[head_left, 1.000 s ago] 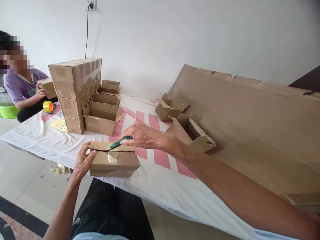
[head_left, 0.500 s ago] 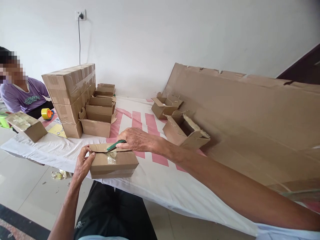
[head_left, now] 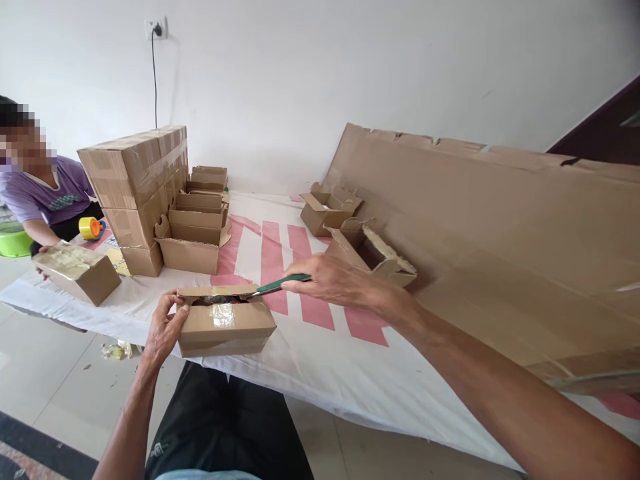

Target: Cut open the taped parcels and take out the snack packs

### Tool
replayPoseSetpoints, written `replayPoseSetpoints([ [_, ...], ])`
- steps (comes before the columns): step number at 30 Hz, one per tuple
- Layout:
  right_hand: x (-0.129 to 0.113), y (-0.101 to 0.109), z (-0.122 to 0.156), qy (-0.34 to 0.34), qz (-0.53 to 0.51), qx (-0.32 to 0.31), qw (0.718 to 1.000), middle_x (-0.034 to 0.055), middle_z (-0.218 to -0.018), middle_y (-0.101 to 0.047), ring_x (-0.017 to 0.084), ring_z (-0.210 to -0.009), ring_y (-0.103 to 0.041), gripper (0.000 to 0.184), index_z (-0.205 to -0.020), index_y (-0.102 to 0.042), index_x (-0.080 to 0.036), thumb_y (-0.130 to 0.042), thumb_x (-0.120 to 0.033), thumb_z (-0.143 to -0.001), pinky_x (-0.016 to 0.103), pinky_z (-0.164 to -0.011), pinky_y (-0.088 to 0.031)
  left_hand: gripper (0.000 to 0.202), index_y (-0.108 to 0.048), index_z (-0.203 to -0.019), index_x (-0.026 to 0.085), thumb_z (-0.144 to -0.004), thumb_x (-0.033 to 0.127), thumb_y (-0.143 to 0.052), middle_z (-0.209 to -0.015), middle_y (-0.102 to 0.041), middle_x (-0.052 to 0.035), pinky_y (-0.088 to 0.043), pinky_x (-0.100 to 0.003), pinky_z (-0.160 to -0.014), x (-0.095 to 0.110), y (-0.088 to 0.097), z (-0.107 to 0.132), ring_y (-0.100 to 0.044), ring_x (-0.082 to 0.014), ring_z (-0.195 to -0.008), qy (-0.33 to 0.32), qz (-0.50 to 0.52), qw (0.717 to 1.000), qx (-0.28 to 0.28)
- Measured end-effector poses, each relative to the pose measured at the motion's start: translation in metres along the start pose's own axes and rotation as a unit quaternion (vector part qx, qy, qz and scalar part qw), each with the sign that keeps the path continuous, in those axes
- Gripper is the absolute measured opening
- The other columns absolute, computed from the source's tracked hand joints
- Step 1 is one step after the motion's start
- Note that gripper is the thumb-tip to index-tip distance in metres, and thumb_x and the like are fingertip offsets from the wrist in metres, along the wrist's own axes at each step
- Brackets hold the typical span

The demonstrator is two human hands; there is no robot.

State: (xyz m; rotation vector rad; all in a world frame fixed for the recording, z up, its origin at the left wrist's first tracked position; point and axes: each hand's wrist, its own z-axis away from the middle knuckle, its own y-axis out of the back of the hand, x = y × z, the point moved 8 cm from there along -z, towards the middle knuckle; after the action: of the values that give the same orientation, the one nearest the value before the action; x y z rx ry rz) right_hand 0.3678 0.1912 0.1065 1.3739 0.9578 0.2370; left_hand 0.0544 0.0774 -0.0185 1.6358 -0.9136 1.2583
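Note:
A small taped cardboard box [head_left: 225, 327] lies at the near edge of the white and pink sheet [head_left: 320, 360]. My left hand [head_left: 165, 328] grips its left end, thumb on the top flap. My right hand [head_left: 336, 281] is closed on a green-handled knife [head_left: 280, 285], whose blade tip sits at the right end of the box's top seam. That seam gapes a little and shows something dark inside.
A stack of taped boxes [head_left: 135, 193] and several open boxes [head_left: 193, 230] stand at the back left. Two open boxes [head_left: 370, 257] lie beside a large cardboard sheet [head_left: 500, 233]. A person in purple [head_left: 45, 193] at far left holds a taped box [head_left: 77, 272] near a yellow tape dispenser [head_left: 91, 227].
My right hand drew the knife rightward along the top seam, and the flaps parted. The person at left set a taped box down on the sheet.

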Motion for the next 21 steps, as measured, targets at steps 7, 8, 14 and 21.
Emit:
replayPoseSetpoints([
  [7, 0.131, -0.078, 0.079, -0.163, -0.113, 0.201, 0.959, 0.0068, -0.088, -0.073, 0.027, -0.079, -0.067, 0.048, -0.109, -0.072, -0.021, -0.046, -0.059, -0.097, 0.037, -0.071, -0.052, 0.050, -0.063, -0.099, 0.022, -0.090, 0.071, -0.064, -0.150, -0.061, -0.0133, -0.058, -0.037, -0.094, 0.005, 0.002, -0.002, -0.067, -0.0307, -0.124, -0.033, -0.015, 0.999, -0.027],
  [8, 0.143, -0.102, 0.086, -0.180, -0.102, 0.207, 0.956, 0.0085, -0.090, -0.074, 0.028, -0.080, -0.068, 0.047, -0.109, -0.071, -0.021, -0.045, -0.058, -0.097, 0.039, -0.072, -0.053, 0.052, -0.065, -0.101, 0.022, -0.090, 0.072, -0.064, -0.150, -0.061, -0.0139, -0.058, -0.039, -0.098, 0.008, 0.003, -0.002, -0.065, -0.0323, -0.129, -0.040, -0.024, 0.998, -0.032],
  [14, 0.163, -0.183, 0.113, -0.189, 0.059, 0.263, 0.944, 0.0153, -0.102, -0.071, 0.036, -0.101, -0.064, 0.041, -0.117, -0.068, -0.020, -0.040, -0.045, -0.101, 0.053, -0.093, -0.052, 0.067, -0.076, -0.115, 0.021, -0.096, 0.080, -0.049, -0.163, -0.052, -0.0156, -0.050, -0.053, -0.116, 0.015, 0.014, 0.000, -0.045, -0.0400, -0.153, -0.037, -0.057, 0.996, -0.058],
  [21, 0.126, -0.146, 0.090, -0.148, -0.114, 0.329, 0.926, 0.0156, -0.120, -0.070, 0.035, -0.114, -0.066, 0.042, -0.123, -0.068, -0.024, -0.053, -0.055, -0.100, 0.055, -0.100, -0.054, 0.074, -0.077, -0.130, 0.023, -0.090, 0.083, -0.060, -0.163, -0.053, -0.0162, -0.029, -0.057, -0.132, 0.020, 0.021, -0.002, -0.033, -0.0413, -0.162, -0.090, -0.083, 0.986, -0.110],
])
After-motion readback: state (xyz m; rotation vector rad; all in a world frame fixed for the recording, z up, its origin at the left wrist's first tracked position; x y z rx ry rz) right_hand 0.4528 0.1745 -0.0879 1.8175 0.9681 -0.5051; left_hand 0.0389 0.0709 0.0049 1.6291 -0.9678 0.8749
